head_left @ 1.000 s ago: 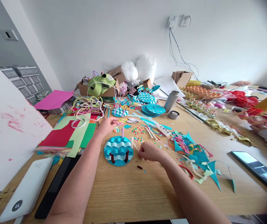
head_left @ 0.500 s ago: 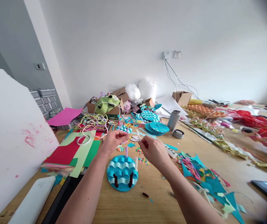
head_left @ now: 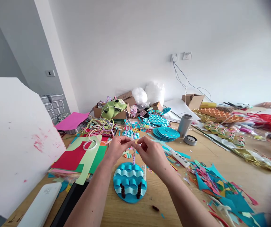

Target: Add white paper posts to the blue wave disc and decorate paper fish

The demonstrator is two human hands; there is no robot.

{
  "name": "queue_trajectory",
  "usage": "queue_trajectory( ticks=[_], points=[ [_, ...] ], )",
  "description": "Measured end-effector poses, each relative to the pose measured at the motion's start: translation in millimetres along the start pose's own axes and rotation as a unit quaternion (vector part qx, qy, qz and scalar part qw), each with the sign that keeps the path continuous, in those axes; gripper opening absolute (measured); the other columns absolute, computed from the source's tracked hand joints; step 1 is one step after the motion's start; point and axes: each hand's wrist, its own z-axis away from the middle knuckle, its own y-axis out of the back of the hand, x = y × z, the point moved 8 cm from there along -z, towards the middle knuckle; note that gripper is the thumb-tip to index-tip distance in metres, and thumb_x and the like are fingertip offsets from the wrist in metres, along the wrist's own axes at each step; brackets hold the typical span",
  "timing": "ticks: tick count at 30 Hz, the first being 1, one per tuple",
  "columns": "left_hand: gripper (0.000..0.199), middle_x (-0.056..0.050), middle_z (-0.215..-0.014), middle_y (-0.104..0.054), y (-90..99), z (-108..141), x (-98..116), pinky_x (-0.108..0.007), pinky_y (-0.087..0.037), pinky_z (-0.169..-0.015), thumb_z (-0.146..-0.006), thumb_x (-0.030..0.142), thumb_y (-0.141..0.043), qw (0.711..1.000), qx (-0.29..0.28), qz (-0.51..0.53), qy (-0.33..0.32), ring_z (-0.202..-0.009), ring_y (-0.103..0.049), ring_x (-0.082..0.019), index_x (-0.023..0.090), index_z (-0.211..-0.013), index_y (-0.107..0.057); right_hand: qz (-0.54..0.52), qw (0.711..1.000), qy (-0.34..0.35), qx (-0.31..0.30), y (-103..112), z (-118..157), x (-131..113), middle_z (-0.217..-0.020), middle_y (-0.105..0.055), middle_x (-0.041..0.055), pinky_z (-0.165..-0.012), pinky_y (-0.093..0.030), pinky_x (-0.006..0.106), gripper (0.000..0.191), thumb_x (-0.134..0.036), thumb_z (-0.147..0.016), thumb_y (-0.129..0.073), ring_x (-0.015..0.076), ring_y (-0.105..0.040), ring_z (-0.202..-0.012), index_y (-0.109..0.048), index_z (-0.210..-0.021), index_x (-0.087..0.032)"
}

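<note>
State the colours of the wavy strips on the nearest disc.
The wavy strips are bright blue and pale blue; head view.

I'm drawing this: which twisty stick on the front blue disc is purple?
The lilac pipe-cleaner twist, at the far edge of the disc. The two nearer twists are dark brown; the right-edge twist is cream.

— What carries these things, please?
— A wooden table (head_left: 126, 218).
— And what lies directly on it?
— A blue wavy-striped disc (head_left: 130, 199), a metal thermos (head_left: 185, 126), a grey cap (head_left: 190, 140), a dark-brown snippet (head_left: 155, 208) and coloured paper scraps (head_left: 236, 202).
</note>
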Motion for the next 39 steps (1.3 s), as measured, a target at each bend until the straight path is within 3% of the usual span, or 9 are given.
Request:
queue_trajectory(
  ticks=[3, 6, 12, 17, 19, 22, 26, 33, 39],
  points=[
    [0.036, 0.0, -0.065, -0.061, -10.7, 0.8, -5.1, -0.022, -0.036, -0.054, -0.068, 0.048, -0.074, 0.999, -0.046, -0.008, 0.01, -0.059, -0.047, -0.01, 0.013, -0.076, -0.07, -0.072, 0.997, -0.011, 0.03, 7.6, -4.3, 10.7, -0.066, -0.064, 0.0003, -0.054, -0.034, 0.024, 0.029, -0.043, -0.084, -0.056, 0.0145, -0.055, -0.057, -0.061, -0.099, -0.019],
    [0.034, 0.0, -0.065, -0.061, -20.6, 2.0, -10.2, -0.022, -0.036, -0.056, -0.067, 0.046, -0.075, 0.996, -0.083, -0.015, 0.021, -0.061, -0.049, -0.01, 0.013, -0.073, -0.069, -0.118, 0.992, 0.003, 0.035, 9.7, -5.9, 12.3, -0.065, -0.061, 0.0001, -0.055, -0.035, 0.023, 0.02, -0.036, -0.085, -0.054, 0.0129, -0.053, -0.058, -0.064, -0.085, -0.019],
    [0.033, 0.0, -0.062, -0.059, -20.6, 2.0, -18.2, -0.022, -0.033, -0.051, -0.067, 0.045, -0.076, 0.993, -0.104, 0.002, 0.055, -0.054, -0.044, -0.008, 0.013, -0.068, -0.067, -0.204, 0.958, -0.03, 0.199, 58.8, 1.8, 23.5, -0.055, -0.05, -0.0021, -0.048, -0.032, 0.023, 0.028, -0.041, -0.084, -0.056, 0.0099, -0.041, -0.05, -0.059, -0.069, -0.017],
    [0.032, -0.001, -0.068, -0.061, -18.9, 1.8, -17.0, -0.023, -0.037, -0.054, -0.07, 0.044, -0.074, 0.99, -0.126, 0.045, 0.043, -0.055, -0.046, -0.008, 0.013, -0.072, -0.068, -0.058, 0.98, -0.086, 0.17, 80.7, -2.7, 47.2, -0.048, -0.046, -0.0016, -0.048, -0.028, 0.025, 0.031, -0.04, -0.084, -0.055, 0.011, -0.039, -0.046, -0.059, -0.062, -0.018],
    [0.031, -0.001, -0.068, -0.06, -19.3, 2.1, -15.5, -0.023, -0.039, -0.056, -0.071, 0.043, -0.074, 0.989, -0.127, 0.058, 0.04, -0.058, -0.05, -0.009, 0.013, -0.071, -0.067, 0.033, 0.989, -0.076, 0.124, 74.7, -6.5, 49.0, -0.058, -0.057, 0.0007, -0.053, -0.031, 0.025, 0.015, -0.028, -0.081, -0.057, 0.0129, -0.046, -0.053, -0.068, -0.08, -0.018],
    [0.03, -0.002, -0.067, -0.06, -19.0, 2.8, -13.3, -0.024, -0.042, -0.059, -0.072, 0.042, -0.073, 0.99, -0.119, 0.067, 0.038, -0.062, -0.053, -0.011, 0.013, -0.072, -0.067, 0.045, 0.998, -0.043, 0.014, 45.9, -9.1, 41.8, -0.076, -0.066, 0.003, -0.059, -0.035, 0.025, 0.027, -0.025, -0.077, -0.062, 0.0143, -0.055, -0.064, -0.069, -0.103, -0.02],
    [0.029, -0.004, -0.071, -0.064, -14.8, 3.0, -10.7, -0.024, -0.044, -0.06, -0.072, 0.04, -0.074, 0.992, -0.089, 0.078, 0.041, -0.066, -0.057, -0.013, 0.012, -0.079, -0.07, -0.049, 0.987, -0.029, -0.149, -3.2, -4.2, 27.8, -0.068, -0.066, 0.002, -0.052, -0.034, 0.024, 0.024, -0.041, -0.073, -0.068, 0.0128, -0.053, -0.058, -0.073, -0.083, -0.019],
    [0.027, -0.004, -0.071, -0.063, -16.3, 3.0, -7.7, -0.024, -0.044, -0.06, -0.073, 0.038, -0.072, 0.992, -0.102, 0.073, 0.033, -0.064, -0.055, -0.011, 0.012, -0.074, -0.068, -0.129, 0.974, -0.021, -0.187, -32.8, -3.7, 26.8, -0.058, -0.062, -0.0005, -0.049, -0.032, 0.022, 0.015, -0.03, -0.071, -0.065, 0.0103, -0.049, -0.053, -0.066, -0.065, -0.016],
    [0.035, -0.003, -0.081, -0.065, -10.9, 1.6, -15.7, -0.023, -0.046, -0.058, -0.068, 0.036, -0.078, 0.994, -0.102, 0.016, 0.039, -0.069, -0.057, -0.012, 0.014, -0.094, -0.068, -0.156, 0.969, -0.007, -0.193, -39.4, -5.2, 30.5, -0.054, -0.052, -0.0042, -0.049, -0.03, 0.023, 0.017, -0.031, -0.07, -0.062, 0.0089, -0.041, -0.052, -0.06, -0.061, -0.017]
  ],
)
